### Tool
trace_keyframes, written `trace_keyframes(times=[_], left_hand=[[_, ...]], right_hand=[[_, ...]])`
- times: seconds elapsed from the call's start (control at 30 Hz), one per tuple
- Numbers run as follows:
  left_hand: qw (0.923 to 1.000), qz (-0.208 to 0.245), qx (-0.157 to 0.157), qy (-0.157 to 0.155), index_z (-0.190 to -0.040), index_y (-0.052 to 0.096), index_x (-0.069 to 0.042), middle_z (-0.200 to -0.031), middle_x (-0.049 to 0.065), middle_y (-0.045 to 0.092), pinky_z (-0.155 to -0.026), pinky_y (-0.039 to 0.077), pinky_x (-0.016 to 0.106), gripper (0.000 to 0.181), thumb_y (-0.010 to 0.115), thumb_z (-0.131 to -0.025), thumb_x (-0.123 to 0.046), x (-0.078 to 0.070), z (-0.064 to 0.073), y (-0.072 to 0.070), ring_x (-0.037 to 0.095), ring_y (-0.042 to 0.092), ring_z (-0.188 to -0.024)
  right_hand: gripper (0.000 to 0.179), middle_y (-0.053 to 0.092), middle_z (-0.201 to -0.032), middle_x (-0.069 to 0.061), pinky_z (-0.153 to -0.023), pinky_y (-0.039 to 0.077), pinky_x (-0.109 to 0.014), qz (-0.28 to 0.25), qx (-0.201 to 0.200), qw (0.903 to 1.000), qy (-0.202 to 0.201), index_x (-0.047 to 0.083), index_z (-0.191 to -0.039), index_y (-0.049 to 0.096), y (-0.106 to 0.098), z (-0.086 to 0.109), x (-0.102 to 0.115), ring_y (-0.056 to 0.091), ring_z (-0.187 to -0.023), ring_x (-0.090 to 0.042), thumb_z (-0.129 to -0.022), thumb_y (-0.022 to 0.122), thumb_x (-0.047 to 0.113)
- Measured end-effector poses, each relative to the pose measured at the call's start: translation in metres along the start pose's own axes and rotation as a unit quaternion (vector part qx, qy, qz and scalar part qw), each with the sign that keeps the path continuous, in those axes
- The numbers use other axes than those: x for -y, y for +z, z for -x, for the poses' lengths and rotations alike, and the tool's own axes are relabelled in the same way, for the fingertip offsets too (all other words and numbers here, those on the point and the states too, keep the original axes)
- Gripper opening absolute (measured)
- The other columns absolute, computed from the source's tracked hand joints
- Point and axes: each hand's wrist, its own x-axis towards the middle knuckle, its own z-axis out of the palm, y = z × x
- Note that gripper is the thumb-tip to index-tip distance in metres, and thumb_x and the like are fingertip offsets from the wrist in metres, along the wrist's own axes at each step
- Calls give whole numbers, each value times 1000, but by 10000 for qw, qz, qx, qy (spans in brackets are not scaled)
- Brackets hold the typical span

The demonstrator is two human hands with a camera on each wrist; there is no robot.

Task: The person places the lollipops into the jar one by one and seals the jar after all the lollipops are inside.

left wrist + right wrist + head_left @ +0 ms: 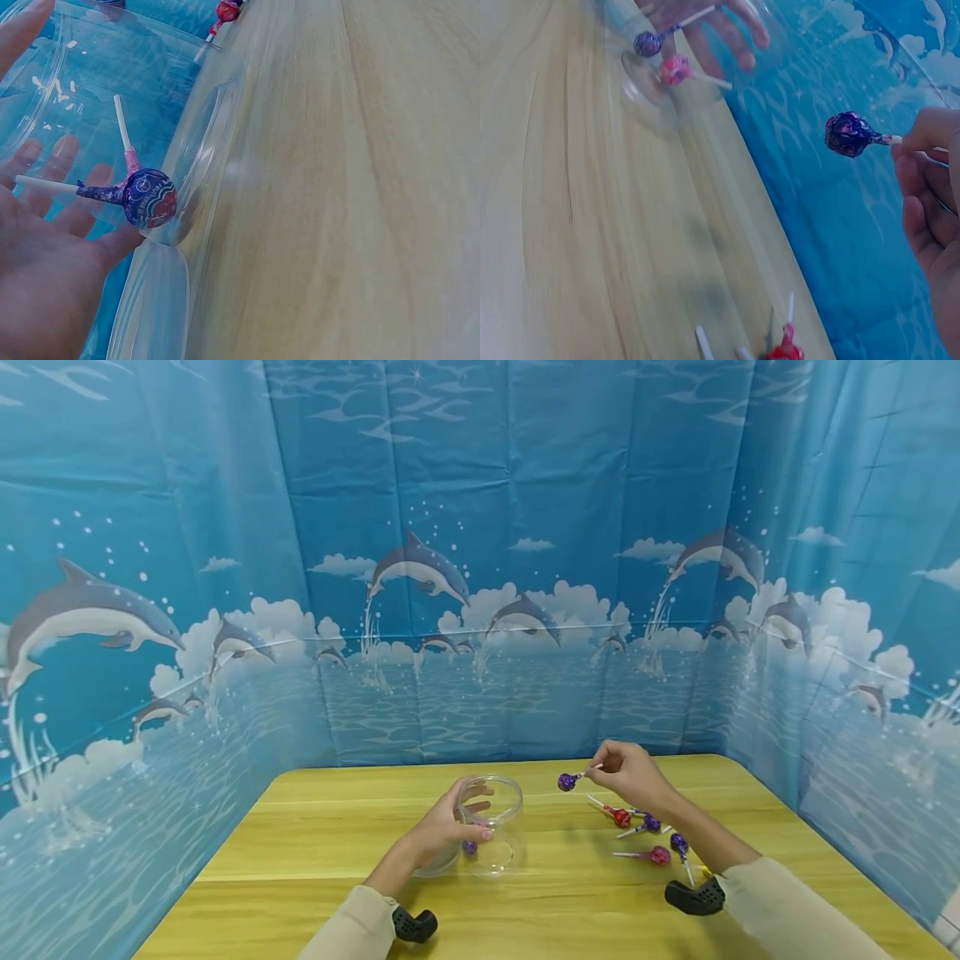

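My left hand [438,833] grips a clear plastic jar [512,817] from its left side, with the jar upright on the table and its mouth upward. Inside, near the bottom, lie a purple lollipop [648,43] and a pink lollipop [675,70]. To the right of the jar and raised above the table, my right hand [636,777] pinches the white stick of another purple lollipop [567,782] between thumb and fingers. Its wrapped ball points left, towards the jar. A clear round lid [154,300] lies by the jar's base, partly hidden by my left hand.
On the right of the wooden table [300,835] lie several loose lollipops, among them a red lollipop [622,817], a pink-red lollipop [660,856] and a purple lollipop [678,843]. A blue dolphin-print curtain [480,693] stands behind the table and along both sides.
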Motion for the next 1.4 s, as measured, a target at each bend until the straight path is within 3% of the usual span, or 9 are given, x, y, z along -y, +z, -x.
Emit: trace_keyframes(times=[0.4, 0.57, 0.8, 0.97, 1.03, 1.23, 1.4], left_hand=[[10000, -49, -6, 42, -161, 28, -14, -158, 15, 36, -100, 53, 45, 85, 78, -92, -10, 0, -1, 0, 51, 27, -147], [9999, -129, -13, 53, -160, 28, -12, -158, 15, 37, -101, 52, 45, 86, 79, -91, -11, 1, -1, -2, 52, 26, -147], [9999, -86, -23, -74, -161, 27, -14, -160, 18, 31, -100, 52, 46, 85, 78, -92, -12, 0, -1, -1, 51, 28, -147], [9990, -406, -63, -169, -161, 29, -18, -162, 14, 30, -101, 51, 46, 83, 77, -93, -16, 1, -1, -1, 44, 52, -132], [9981, -595, -90, -150, -160, 30, -19, -161, 12, 32, -103, 49, 48, 83, 78, -93, -19, 1, -1, -2, 41, 55, -128], [9959, -887, -124, -121, -160, 31, -21, -160, 8, 36, -109, 38, 59, 83, 78, -92, -25, 1, -1, -3, 37, 41, -140], [9964, -831, -102, -121, -160, 30, -21, -160, 11, 34, -109, 40, 58, 84, 79, -92, -24, 1, 0, -4, 35, 49, -135]], right_hand=[[11, 70, -104, -14, -88, 55, -48, -836, 88, 9963, -163, 0, -99, 67, 26, -18, 29, 70, -93, -24, -100, 71, 10], [8, 71, -101, -13, -81, 55, -43, -776, 231, 9960, -384, 1, -97, 67, 45, -29, 44, 70, -90, -24, -99, 71, 8], [5, 70, -99, -12, -80, 57, -40, -780, 621, 9923, -730, 2, -96, 67, 75, -40, 55, 72, -90, -23, -99, 69, 5], [5, 71, -98, -11, -77, 59, -36, -607, 1099, 9869, -1013, 5, -95, 66, 94, -42, 58, 73, -86, -20, -99, 68, 4], [6, 72, -96, -9, -76, 59, -35, -499, 1248, 9847, -1110, 7, -95, 66, 99, -44, 60, 73, -84, -18, -99, 69, 5], [6, 75, -91, -10, -74, 58, -32, -209, 1608, 9797, -1180, 8, -95, 66, 108, -47, 65, 72, -79, -14, -100, 69, 6], [4, 76, -91, -9, -72, 57, -32, -48, 1814, 9769, -1130, 10, -98, 67, 113, -47, 69, 72, -79, -13, -101, 68, 7]])
